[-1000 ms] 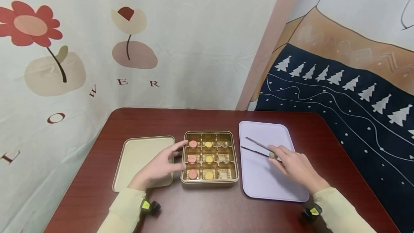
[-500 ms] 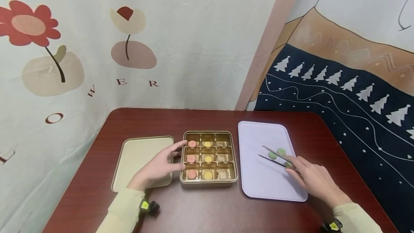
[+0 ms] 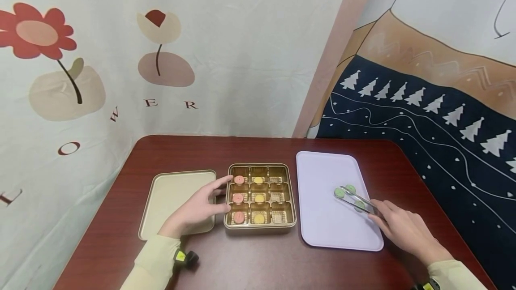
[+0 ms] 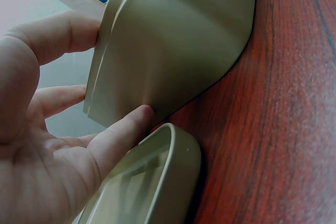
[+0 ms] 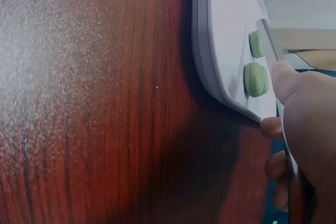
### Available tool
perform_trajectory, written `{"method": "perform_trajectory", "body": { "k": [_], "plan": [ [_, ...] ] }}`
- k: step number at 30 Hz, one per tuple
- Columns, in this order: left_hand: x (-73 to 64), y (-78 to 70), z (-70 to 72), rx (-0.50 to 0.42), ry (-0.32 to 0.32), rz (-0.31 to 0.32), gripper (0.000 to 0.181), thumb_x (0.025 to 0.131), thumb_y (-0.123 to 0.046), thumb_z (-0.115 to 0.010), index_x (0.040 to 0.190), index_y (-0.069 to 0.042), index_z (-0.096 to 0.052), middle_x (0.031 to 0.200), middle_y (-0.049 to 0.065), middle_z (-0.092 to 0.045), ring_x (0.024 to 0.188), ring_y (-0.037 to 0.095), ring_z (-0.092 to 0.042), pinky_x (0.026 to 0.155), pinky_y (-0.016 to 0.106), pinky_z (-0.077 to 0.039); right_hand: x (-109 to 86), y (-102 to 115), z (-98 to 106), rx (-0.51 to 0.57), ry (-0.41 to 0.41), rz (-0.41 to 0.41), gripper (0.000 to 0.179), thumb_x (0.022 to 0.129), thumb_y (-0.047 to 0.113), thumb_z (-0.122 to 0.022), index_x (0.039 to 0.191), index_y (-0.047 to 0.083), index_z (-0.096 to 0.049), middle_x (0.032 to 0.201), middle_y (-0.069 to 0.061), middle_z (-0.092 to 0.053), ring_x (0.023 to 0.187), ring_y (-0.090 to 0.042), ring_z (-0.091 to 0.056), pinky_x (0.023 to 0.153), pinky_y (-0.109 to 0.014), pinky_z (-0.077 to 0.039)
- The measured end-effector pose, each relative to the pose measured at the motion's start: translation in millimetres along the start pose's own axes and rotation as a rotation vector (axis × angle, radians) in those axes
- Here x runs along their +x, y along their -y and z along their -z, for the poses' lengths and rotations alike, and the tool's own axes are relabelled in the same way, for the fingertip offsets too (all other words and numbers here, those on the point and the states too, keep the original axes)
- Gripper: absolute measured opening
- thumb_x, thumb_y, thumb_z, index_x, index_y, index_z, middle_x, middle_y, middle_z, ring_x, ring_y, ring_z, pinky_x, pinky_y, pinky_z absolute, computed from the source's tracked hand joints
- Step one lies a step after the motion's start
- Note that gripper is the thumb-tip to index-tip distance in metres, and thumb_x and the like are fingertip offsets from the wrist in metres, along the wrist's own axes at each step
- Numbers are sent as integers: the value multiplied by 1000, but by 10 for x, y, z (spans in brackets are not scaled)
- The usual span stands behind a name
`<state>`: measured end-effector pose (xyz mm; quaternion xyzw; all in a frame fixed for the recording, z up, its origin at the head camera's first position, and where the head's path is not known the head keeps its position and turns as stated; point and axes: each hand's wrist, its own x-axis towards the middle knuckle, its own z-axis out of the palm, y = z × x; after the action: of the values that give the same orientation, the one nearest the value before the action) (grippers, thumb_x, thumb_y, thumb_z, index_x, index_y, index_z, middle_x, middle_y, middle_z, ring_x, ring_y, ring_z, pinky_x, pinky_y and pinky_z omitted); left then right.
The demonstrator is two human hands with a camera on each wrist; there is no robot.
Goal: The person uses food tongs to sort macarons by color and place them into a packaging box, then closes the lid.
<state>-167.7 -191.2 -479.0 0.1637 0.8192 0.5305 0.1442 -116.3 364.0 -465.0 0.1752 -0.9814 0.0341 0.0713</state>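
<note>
My left hand (image 3: 192, 210) touches the left side of a gold tin (image 3: 260, 232) with its fingertips and thumb. In the left wrist view, the fingers lie against the outer wall (image 4: 173, 40). Pink macarons (image 3: 239, 217) fill the tin's left column and yellow macarons (image 3: 259, 219) its middle column; the right column holds none. My right hand (image 3: 407, 232) grips metal tongs (image 3: 364, 200) over a lilac tray (image 3: 322, 227). The tong tips stand at either side of the leftmost green macaron (image 3: 339, 193). Two other green macarons (image 3: 350, 189) lie close by, one partly behind the tongs.
The tin's flat lid (image 3: 173, 200) lies left of the tin, partly under my left forearm. All stand on a dark red wooden table (image 3: 274, 263). A printed cloth (image 3: 250, 57) hangs behind its far edge.
My right hand drew the tongs right and toward me, uncovering the green macarons, and the tips have moved in around the leftmost one. My left hand stays at the tin.
</note>
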Motion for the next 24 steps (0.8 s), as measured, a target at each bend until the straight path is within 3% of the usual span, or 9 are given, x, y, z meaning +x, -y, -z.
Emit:
{"method": "perform_trajectory", "body": {
  "k": [9,24],
  "plan": [
    [-3,13,-1,-5,5,-3,90,88,-14,-81,164,-9,-34,159,23,-45,141,51,-47,116,66,-39,13,19,14,9,59,-35,46,95,35,-77,129,5,-69,112,-13,-74,79,-18,-65,56,-38,-58],
    [-13,-17,0,-5,1,6,90,87,-14,-82,164,-11,-35,161,23,-43,141,50,-48,117,69,-36,82,82,43,33,87,-42,41,95,33,-78,127,8,-71,111,-9,-75,81,-16,-64,70,-48,-63]
  ]
}}
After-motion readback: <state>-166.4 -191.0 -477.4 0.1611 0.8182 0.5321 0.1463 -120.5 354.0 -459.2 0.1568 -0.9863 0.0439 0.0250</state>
